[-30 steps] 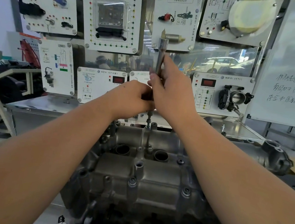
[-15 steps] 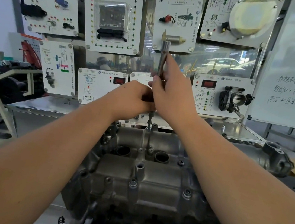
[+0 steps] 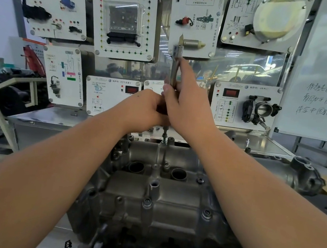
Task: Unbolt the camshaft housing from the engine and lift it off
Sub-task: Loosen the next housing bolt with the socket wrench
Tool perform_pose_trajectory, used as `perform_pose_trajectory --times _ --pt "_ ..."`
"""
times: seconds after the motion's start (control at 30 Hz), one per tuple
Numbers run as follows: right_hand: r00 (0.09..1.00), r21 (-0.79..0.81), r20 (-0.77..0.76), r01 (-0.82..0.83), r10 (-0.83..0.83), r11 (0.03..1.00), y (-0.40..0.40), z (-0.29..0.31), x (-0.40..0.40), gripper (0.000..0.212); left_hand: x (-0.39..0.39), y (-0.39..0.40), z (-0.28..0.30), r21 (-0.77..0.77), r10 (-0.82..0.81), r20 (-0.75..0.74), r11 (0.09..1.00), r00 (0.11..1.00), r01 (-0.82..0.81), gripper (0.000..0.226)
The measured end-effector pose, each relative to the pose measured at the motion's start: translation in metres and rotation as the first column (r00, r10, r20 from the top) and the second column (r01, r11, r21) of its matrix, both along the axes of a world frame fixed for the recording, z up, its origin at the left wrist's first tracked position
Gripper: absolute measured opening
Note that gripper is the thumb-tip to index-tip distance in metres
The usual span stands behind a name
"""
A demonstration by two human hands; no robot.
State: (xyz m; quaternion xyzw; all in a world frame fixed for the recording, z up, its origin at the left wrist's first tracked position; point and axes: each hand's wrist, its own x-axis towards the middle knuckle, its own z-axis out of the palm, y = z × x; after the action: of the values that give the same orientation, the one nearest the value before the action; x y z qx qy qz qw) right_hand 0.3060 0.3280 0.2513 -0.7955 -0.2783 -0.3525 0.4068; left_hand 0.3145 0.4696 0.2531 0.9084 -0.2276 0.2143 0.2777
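Steel extension bar (image 3: 174,70) upright on far-edge bolt (image 3: 164,138) of camshaft housing (image 3: 158,200); right hand (image 3: 187,106) pinches shaft to steady, left hand (image 3: 145,111) grips lower part, apparently to turn.

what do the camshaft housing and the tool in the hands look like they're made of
Camshaft housing: probably cast aluminium, judging by its dull grey, slightly rough, unpainted surface with rounded cast bosses. Socket extension: likely chromed steel, going by its smooth, bright, reflective shaft.

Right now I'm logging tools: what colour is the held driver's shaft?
Silver metal shaft, head view.
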Motion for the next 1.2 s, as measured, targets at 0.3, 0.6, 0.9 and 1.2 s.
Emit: perform_pose_trajectory --times 0.3,0.6,0.9,1.2 --pt "1.000 0.017 0.006 0.026 -0.026 1.000 -0.0009 0.0027 0.0031 0.042 -0.0029 -0.0015 -0.0017 0.009 -0.032 0.001 0.999 0.999 0.032 0.037" --pt "0.998 0.003 0.016 0.058 -0.058 0.998 -0.0012 0.0020 0.0025 0.028 0.0018 -0.0012 -0.0023 -0.005 0.006 0.016 1.000 1.000 -0.006 0.013" --pt "1.000 0.018 -0.010 -0.008 0.009 1.000 -0.0001 -0.0007 -0.0002 0.060 -0.0008 -0.0023 -0.0009 0.011 0.023 0.020 1.000 1.000 -0.023 0.027" --pt "1.000 0.005 -0.006 -0.014 0.014 1.000 -0.0007 0.0008 0.0009 0.063 0.0000 -0.0020 -0.0021 0.029 0.011 -0.007 1.000 1.000 -0.011 0.029"
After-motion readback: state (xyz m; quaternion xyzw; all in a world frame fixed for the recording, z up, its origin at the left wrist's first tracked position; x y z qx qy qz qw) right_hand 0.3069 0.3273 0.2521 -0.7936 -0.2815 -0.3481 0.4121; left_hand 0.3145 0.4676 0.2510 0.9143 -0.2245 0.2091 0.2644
